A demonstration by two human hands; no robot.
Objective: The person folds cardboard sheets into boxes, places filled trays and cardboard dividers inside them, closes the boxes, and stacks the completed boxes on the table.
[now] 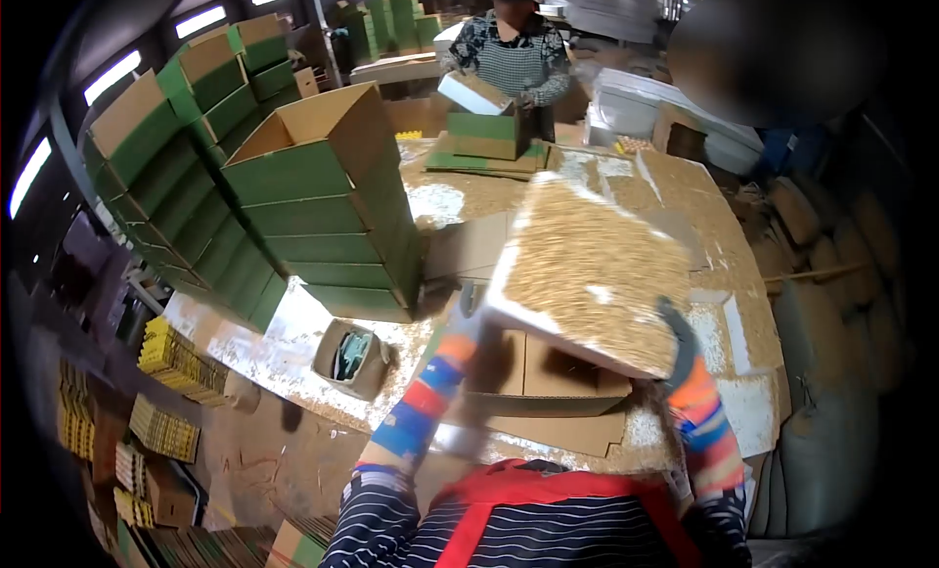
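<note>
One broad desk [435, 204], strewn with tan grains and white patches, lies under and around the open carton [533, 404]. A green stack [313, 211] stands left of the carton and beyond it; a co-worker [504, 64] is on the carton's far side. The slab [592, 260], white along its edges and tan and grainy on its face, is in the air above the carton, tilted, its near edge sloping down to the right. A small box [364, 382] sits left of the carton.

Two gloved hands flank the slab. The right hand [678, 345] grips its right edge, thumb up by the face and the other fingers mostly hidden. The left hand [468, 316] is at the left edge, too blurred to tell whether its fingers pinch or only press.

By its look the slab is probably light for its bulk and fairly stiff, though blur hides whether it is solid or a filled tray. Its white edges seem apt to chip, and the grainy face may shed or slide under a thumb. The best hold is likely low on two opposite sides, palms flat and fingers beneath, with corners spared.
</note>
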